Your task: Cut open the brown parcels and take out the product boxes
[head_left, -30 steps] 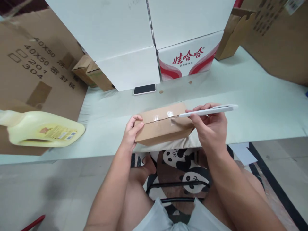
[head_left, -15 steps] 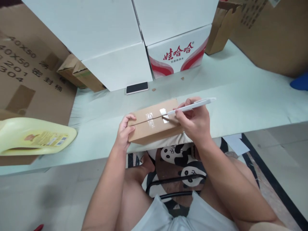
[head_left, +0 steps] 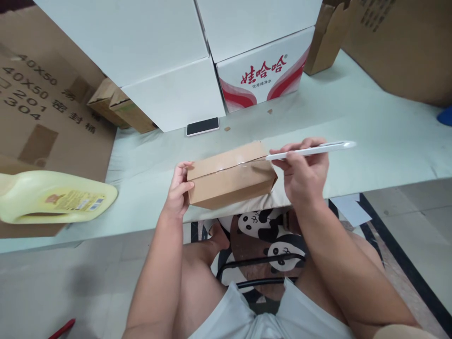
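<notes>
A small brown cardboard box (head_left: 231, 181) with clear tape along its top seam rests at the near edge of the pale green table (head_left: 370, 136), tilted toward me. My left hand (head_left: 179, 188) grips its left end, fingers curled round the corner. My right hand (head_left: 303, 172) is closed on a slim white cutter (head_left: 310, 150), held level, with the tip touching the box's upper right edge.
A black phone (head_left: 202, 126) lies behind the box. White cartons (head_left: 169, 94) and a red-printed carton (head_left: 263, 77) stand at the back. Brown cardboard boxes (head_left: 42, 103) stand left and right. A yellow jug (head_left: 52, 197) lies on its side at left.
The box has been tipped up toward me, so its front face shows more. My right hand drew the cutter rightward, from the middle of the taped seam to the box's right edge.
</notes>
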A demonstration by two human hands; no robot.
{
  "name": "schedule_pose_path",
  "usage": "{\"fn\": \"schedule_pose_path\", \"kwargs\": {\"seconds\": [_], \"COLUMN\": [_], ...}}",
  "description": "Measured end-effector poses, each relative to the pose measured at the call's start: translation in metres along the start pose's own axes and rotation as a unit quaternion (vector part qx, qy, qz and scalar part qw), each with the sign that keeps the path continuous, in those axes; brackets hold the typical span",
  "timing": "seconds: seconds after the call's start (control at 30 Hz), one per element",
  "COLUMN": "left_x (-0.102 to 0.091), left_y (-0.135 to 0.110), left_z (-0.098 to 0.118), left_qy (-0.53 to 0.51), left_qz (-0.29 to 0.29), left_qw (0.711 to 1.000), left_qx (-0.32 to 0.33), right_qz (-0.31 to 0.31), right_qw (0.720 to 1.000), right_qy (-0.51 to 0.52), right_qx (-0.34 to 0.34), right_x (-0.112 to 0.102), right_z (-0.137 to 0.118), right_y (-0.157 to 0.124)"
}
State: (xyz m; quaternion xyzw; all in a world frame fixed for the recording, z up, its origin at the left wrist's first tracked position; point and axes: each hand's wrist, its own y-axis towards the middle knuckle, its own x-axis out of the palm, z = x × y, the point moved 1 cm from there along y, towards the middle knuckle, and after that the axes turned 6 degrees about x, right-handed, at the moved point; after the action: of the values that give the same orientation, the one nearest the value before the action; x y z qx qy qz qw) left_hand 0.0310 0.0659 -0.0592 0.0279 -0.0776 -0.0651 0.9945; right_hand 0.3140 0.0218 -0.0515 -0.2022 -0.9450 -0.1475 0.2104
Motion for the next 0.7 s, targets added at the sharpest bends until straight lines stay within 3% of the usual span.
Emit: {"fn": "schedule_pose_path", "kwargs": {"seconds": [0.13,0.37,0.7], "left_x": [0.001,0.005,0.007], "left_y": [0.001,0.0,0.0], "left_z": [-0.001,-0.004,-0.004], "left_qy": [0.009,0.037,0.04], "left_qz": [-0.007,0.004,0.009], "left_qw": [1.0,0.999,0.999], "left_qx": [-0.003,-0.007,-0.011], "right_qz": [-0.025,-0.104,-0.11], "right_qw": [1.0,0.99,0.978], "right_qy": [0.009,-0.095,-0.155], "right_qx": [-0.007,-0.026,-0.082], "right_x": [-0.006,0.012,0.01], "right_z": [-0.008,-0.011,-0.008], "right_y": [-0.003,-0.019,-0.019]}}
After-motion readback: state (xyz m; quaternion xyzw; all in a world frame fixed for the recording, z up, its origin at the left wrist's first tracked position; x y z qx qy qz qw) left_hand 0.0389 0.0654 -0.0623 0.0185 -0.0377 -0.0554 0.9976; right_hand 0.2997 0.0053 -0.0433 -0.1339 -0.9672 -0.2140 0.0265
